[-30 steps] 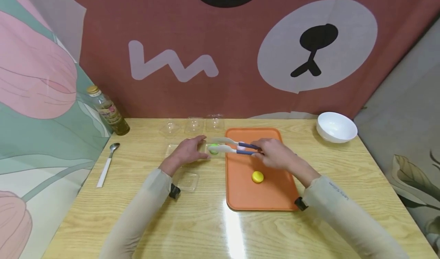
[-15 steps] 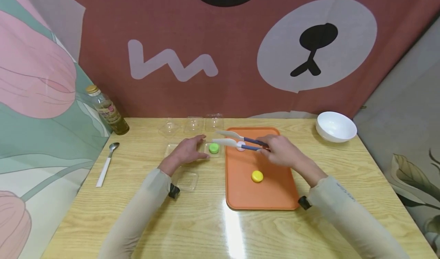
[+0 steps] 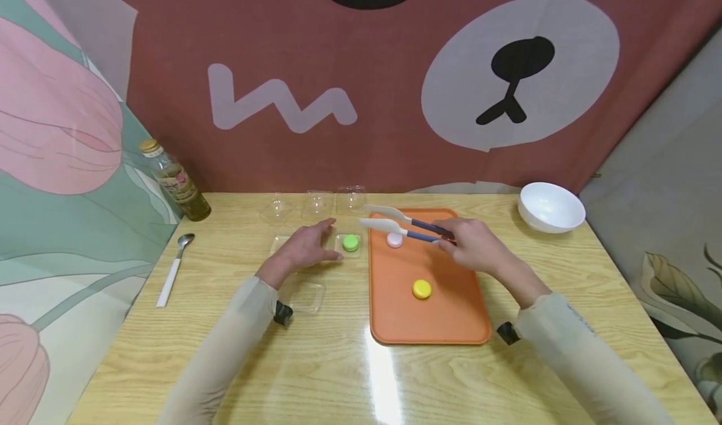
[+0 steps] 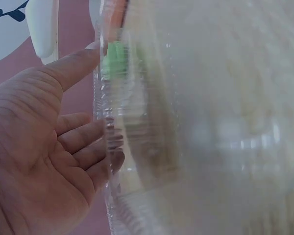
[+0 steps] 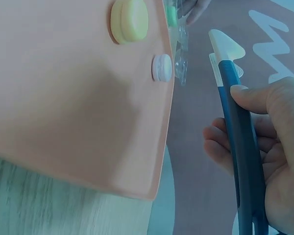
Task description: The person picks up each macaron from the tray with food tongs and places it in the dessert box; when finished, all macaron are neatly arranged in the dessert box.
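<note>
My right hand [image 3: 474, 244] grips dark-blue-handled tongs [image 3: 420, 229] with white tips. The tips are spread, hold nothing and hang over the upper left of an orange tray [image 3: 429, 325]. Just below them in the head view, a pale pink macaron [image 3: 395, 240] lies on the tray; a yellow macaron [image 3: 421, 289] lies nearer its middle. To the tray's left, a green macaron [image 3: 350, 243] sits in a small clear plastic container [image 3: 340, 249]. My left hand [image 3: 304, 247] is spread around that container's left side, fingers loose. In the left wrist view, clear plastic partly covers its fingertips.
Several clear plastic pieces stand behind the left hand, including a domed lid [image 3: 352, 199]. Another clear compartment [image 3: 307, 296] lies nearer the front. A spoon [image 3: 176, 271] and an oil bottle [image 3: 179, 183] are at the left; a white bowl [image 3: 551, 207] stands back right.
My right hand and the tongs have moved right and away from the green macaron, which now shows uncovered in its container. The left hand has stayed nearly still.
</note>
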`<state>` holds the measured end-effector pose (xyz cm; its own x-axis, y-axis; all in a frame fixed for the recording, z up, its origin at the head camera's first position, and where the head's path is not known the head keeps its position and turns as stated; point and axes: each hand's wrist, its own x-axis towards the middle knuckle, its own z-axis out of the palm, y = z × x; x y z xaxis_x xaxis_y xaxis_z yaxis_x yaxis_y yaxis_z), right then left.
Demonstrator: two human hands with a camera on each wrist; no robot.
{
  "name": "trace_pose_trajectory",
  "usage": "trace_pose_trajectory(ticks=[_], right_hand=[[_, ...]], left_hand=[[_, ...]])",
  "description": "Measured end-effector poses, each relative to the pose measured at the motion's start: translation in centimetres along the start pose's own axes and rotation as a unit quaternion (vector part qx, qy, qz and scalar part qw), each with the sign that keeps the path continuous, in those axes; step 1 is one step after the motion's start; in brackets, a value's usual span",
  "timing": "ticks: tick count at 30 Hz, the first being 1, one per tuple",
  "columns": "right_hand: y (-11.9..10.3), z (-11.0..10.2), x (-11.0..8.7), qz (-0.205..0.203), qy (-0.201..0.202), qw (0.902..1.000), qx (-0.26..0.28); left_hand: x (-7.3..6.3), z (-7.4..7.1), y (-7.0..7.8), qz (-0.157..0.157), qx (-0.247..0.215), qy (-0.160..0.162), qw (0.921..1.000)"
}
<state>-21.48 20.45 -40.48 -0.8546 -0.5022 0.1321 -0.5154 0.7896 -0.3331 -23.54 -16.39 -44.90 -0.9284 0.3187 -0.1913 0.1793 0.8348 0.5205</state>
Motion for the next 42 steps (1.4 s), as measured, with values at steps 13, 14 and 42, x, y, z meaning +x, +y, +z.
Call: trace_pose_trajectory(ticks=[13,14,42], right_hand=[[1.4,-0.3,-1.4,0.014,0.003,0.9999,0.009],[1.4,-0.3,-1.6,0.016,0.001,0.9998,0.009],[3.3,0.8,-3.5,0.018,0.013,0.9997,-0.01]], left_hand=[[-1.1,-2.0,-0.7,-0.006,-0.002,0.018,0.9998],[-1.3,-2.3,-0.8,-0.007,-0.008,0.02,0.9997],[-5.3,-3.9,-10.3,-0.017,-0.094,0.042,0.9945]])
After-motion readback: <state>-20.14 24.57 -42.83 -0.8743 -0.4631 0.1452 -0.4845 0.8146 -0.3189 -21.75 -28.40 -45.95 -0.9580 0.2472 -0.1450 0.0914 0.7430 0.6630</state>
